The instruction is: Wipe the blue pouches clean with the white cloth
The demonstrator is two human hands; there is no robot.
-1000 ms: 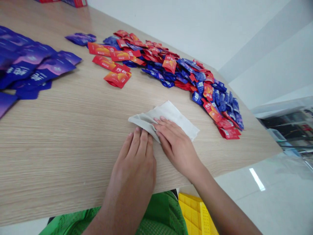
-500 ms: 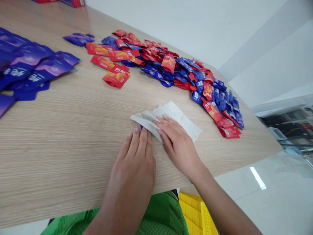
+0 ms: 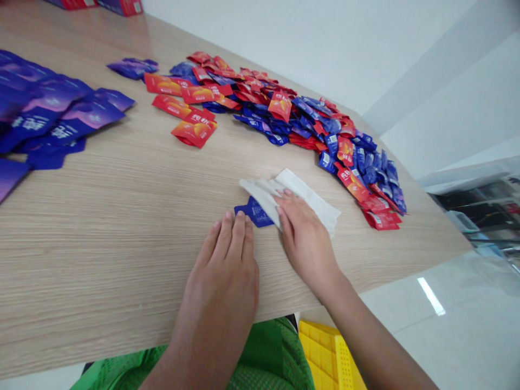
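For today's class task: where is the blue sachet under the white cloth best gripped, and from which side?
Pinch the blue sachet's exposed end from the near-left, probably with the left hand, whose fingertips lie just beside it. That end lies flat on the wood tabletop, while the rest disappears under the cloth, pressed by the right hand.

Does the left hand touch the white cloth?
No: the left hand lies on the wooden table, apart from the white cloth.
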